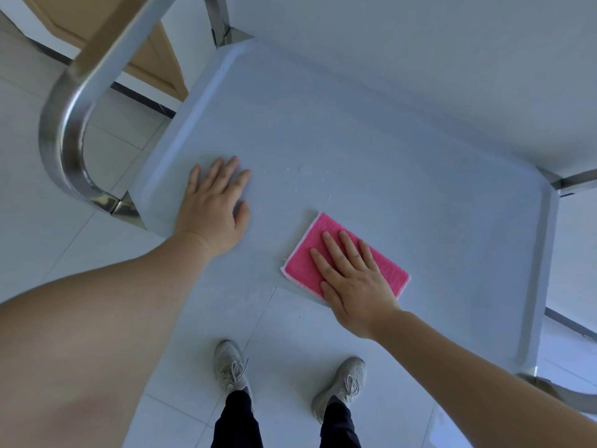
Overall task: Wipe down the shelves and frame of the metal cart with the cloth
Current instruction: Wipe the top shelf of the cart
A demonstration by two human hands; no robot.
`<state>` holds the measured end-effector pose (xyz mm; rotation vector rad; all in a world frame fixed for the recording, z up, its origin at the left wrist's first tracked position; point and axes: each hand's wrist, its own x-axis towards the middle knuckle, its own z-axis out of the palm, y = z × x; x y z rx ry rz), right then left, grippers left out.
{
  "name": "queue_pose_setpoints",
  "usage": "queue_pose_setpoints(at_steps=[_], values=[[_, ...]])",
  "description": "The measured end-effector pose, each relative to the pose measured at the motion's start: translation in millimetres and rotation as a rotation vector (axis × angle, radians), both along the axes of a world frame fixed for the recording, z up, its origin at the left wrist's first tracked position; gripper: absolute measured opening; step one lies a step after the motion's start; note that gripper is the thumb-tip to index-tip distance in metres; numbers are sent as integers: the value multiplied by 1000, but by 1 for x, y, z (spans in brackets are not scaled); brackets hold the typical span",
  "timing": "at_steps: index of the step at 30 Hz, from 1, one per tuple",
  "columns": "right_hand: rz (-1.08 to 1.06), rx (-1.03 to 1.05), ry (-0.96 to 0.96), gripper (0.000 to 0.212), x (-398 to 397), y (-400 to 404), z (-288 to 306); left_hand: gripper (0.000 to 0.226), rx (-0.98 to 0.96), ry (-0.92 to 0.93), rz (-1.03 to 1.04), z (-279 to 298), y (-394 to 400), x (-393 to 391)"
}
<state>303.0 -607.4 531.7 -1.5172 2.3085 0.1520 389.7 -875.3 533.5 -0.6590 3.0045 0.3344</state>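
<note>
Right hand lies flat, fingers straight, pressing the pink cloth onto the cart's top shelf near its front edge, about 5 o'clock of shelf centre. Left hand at 9 o'clock of the cloth, palm down, fingers spread, holding nothing. Chrome handle at 10 o'clock.

Grey sneakers (laced) on pale floor tiles; wooden door behind

- Cloth lies flat on the cart shelf, near its front edge.
- Right hand rests on the cloth.
- Left hand lies on the shelf, near its front-left corner.
</note>
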Motion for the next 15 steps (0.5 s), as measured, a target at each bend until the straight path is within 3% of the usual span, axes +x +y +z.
queue_pose_setpoints(at_steps=[9,15], values=[[186,-47,-5,55,-27,-40,-6,61,0,-33,64,-6,-1,1],[0,-65,92,57,-100,-76,-11,57,18,-33,126,-7,-3,2]])
